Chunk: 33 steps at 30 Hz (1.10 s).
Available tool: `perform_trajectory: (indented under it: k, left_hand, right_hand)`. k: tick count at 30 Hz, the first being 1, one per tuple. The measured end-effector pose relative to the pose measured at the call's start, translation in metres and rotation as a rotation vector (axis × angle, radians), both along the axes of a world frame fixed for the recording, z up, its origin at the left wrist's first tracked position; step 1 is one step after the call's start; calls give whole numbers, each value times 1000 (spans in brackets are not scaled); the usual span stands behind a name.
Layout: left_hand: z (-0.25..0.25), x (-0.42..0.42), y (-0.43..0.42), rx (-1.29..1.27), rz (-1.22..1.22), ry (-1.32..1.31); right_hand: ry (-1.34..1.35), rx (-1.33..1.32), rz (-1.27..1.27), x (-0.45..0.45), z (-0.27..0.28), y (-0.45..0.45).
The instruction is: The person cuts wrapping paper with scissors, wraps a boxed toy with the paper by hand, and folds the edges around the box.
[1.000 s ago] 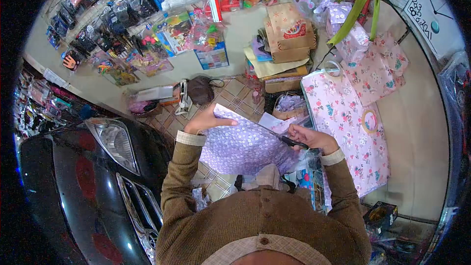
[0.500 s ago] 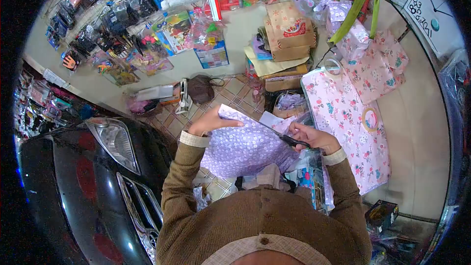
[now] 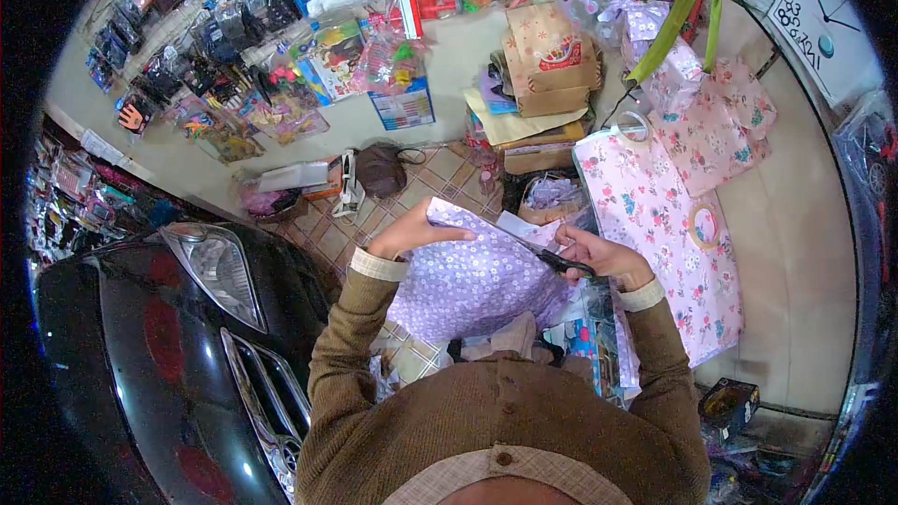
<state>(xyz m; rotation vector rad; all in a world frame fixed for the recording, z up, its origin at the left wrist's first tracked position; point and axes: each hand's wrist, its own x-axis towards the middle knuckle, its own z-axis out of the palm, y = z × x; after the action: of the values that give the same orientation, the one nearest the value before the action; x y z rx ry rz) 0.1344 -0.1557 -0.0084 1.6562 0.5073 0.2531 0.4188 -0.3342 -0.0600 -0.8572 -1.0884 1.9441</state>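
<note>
A sheet of purple wrapping paper with small white flowers hangs in front of my body. My left hand pinches its upper left corner between thumb and fingers. On the right, my right hand is closed around the black handles of a pair of scissors. The blades point up and to the left along the top edge of the paper. How far the blades are apart I cannot make out. A smaller pale piece of paper shows just behind the blades.
Pink flowered wrapping paper covers the counter on the right, with rolls of tape on it. A black car stands close on my left. Paper bags are stacked ahead, and packaged goods hang on the wall.
Both hands have shifted slightly to the right with the paper and scissors. My grip on each stays the same.
</note>
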Motion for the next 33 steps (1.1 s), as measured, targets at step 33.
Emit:
perform_trajectory:
  k: [33]
  left_hand:
    - [-21, -2, 2, -139, -38, -127]
  right_hand:
    - [19, 30, -53, -9, 30, -4]
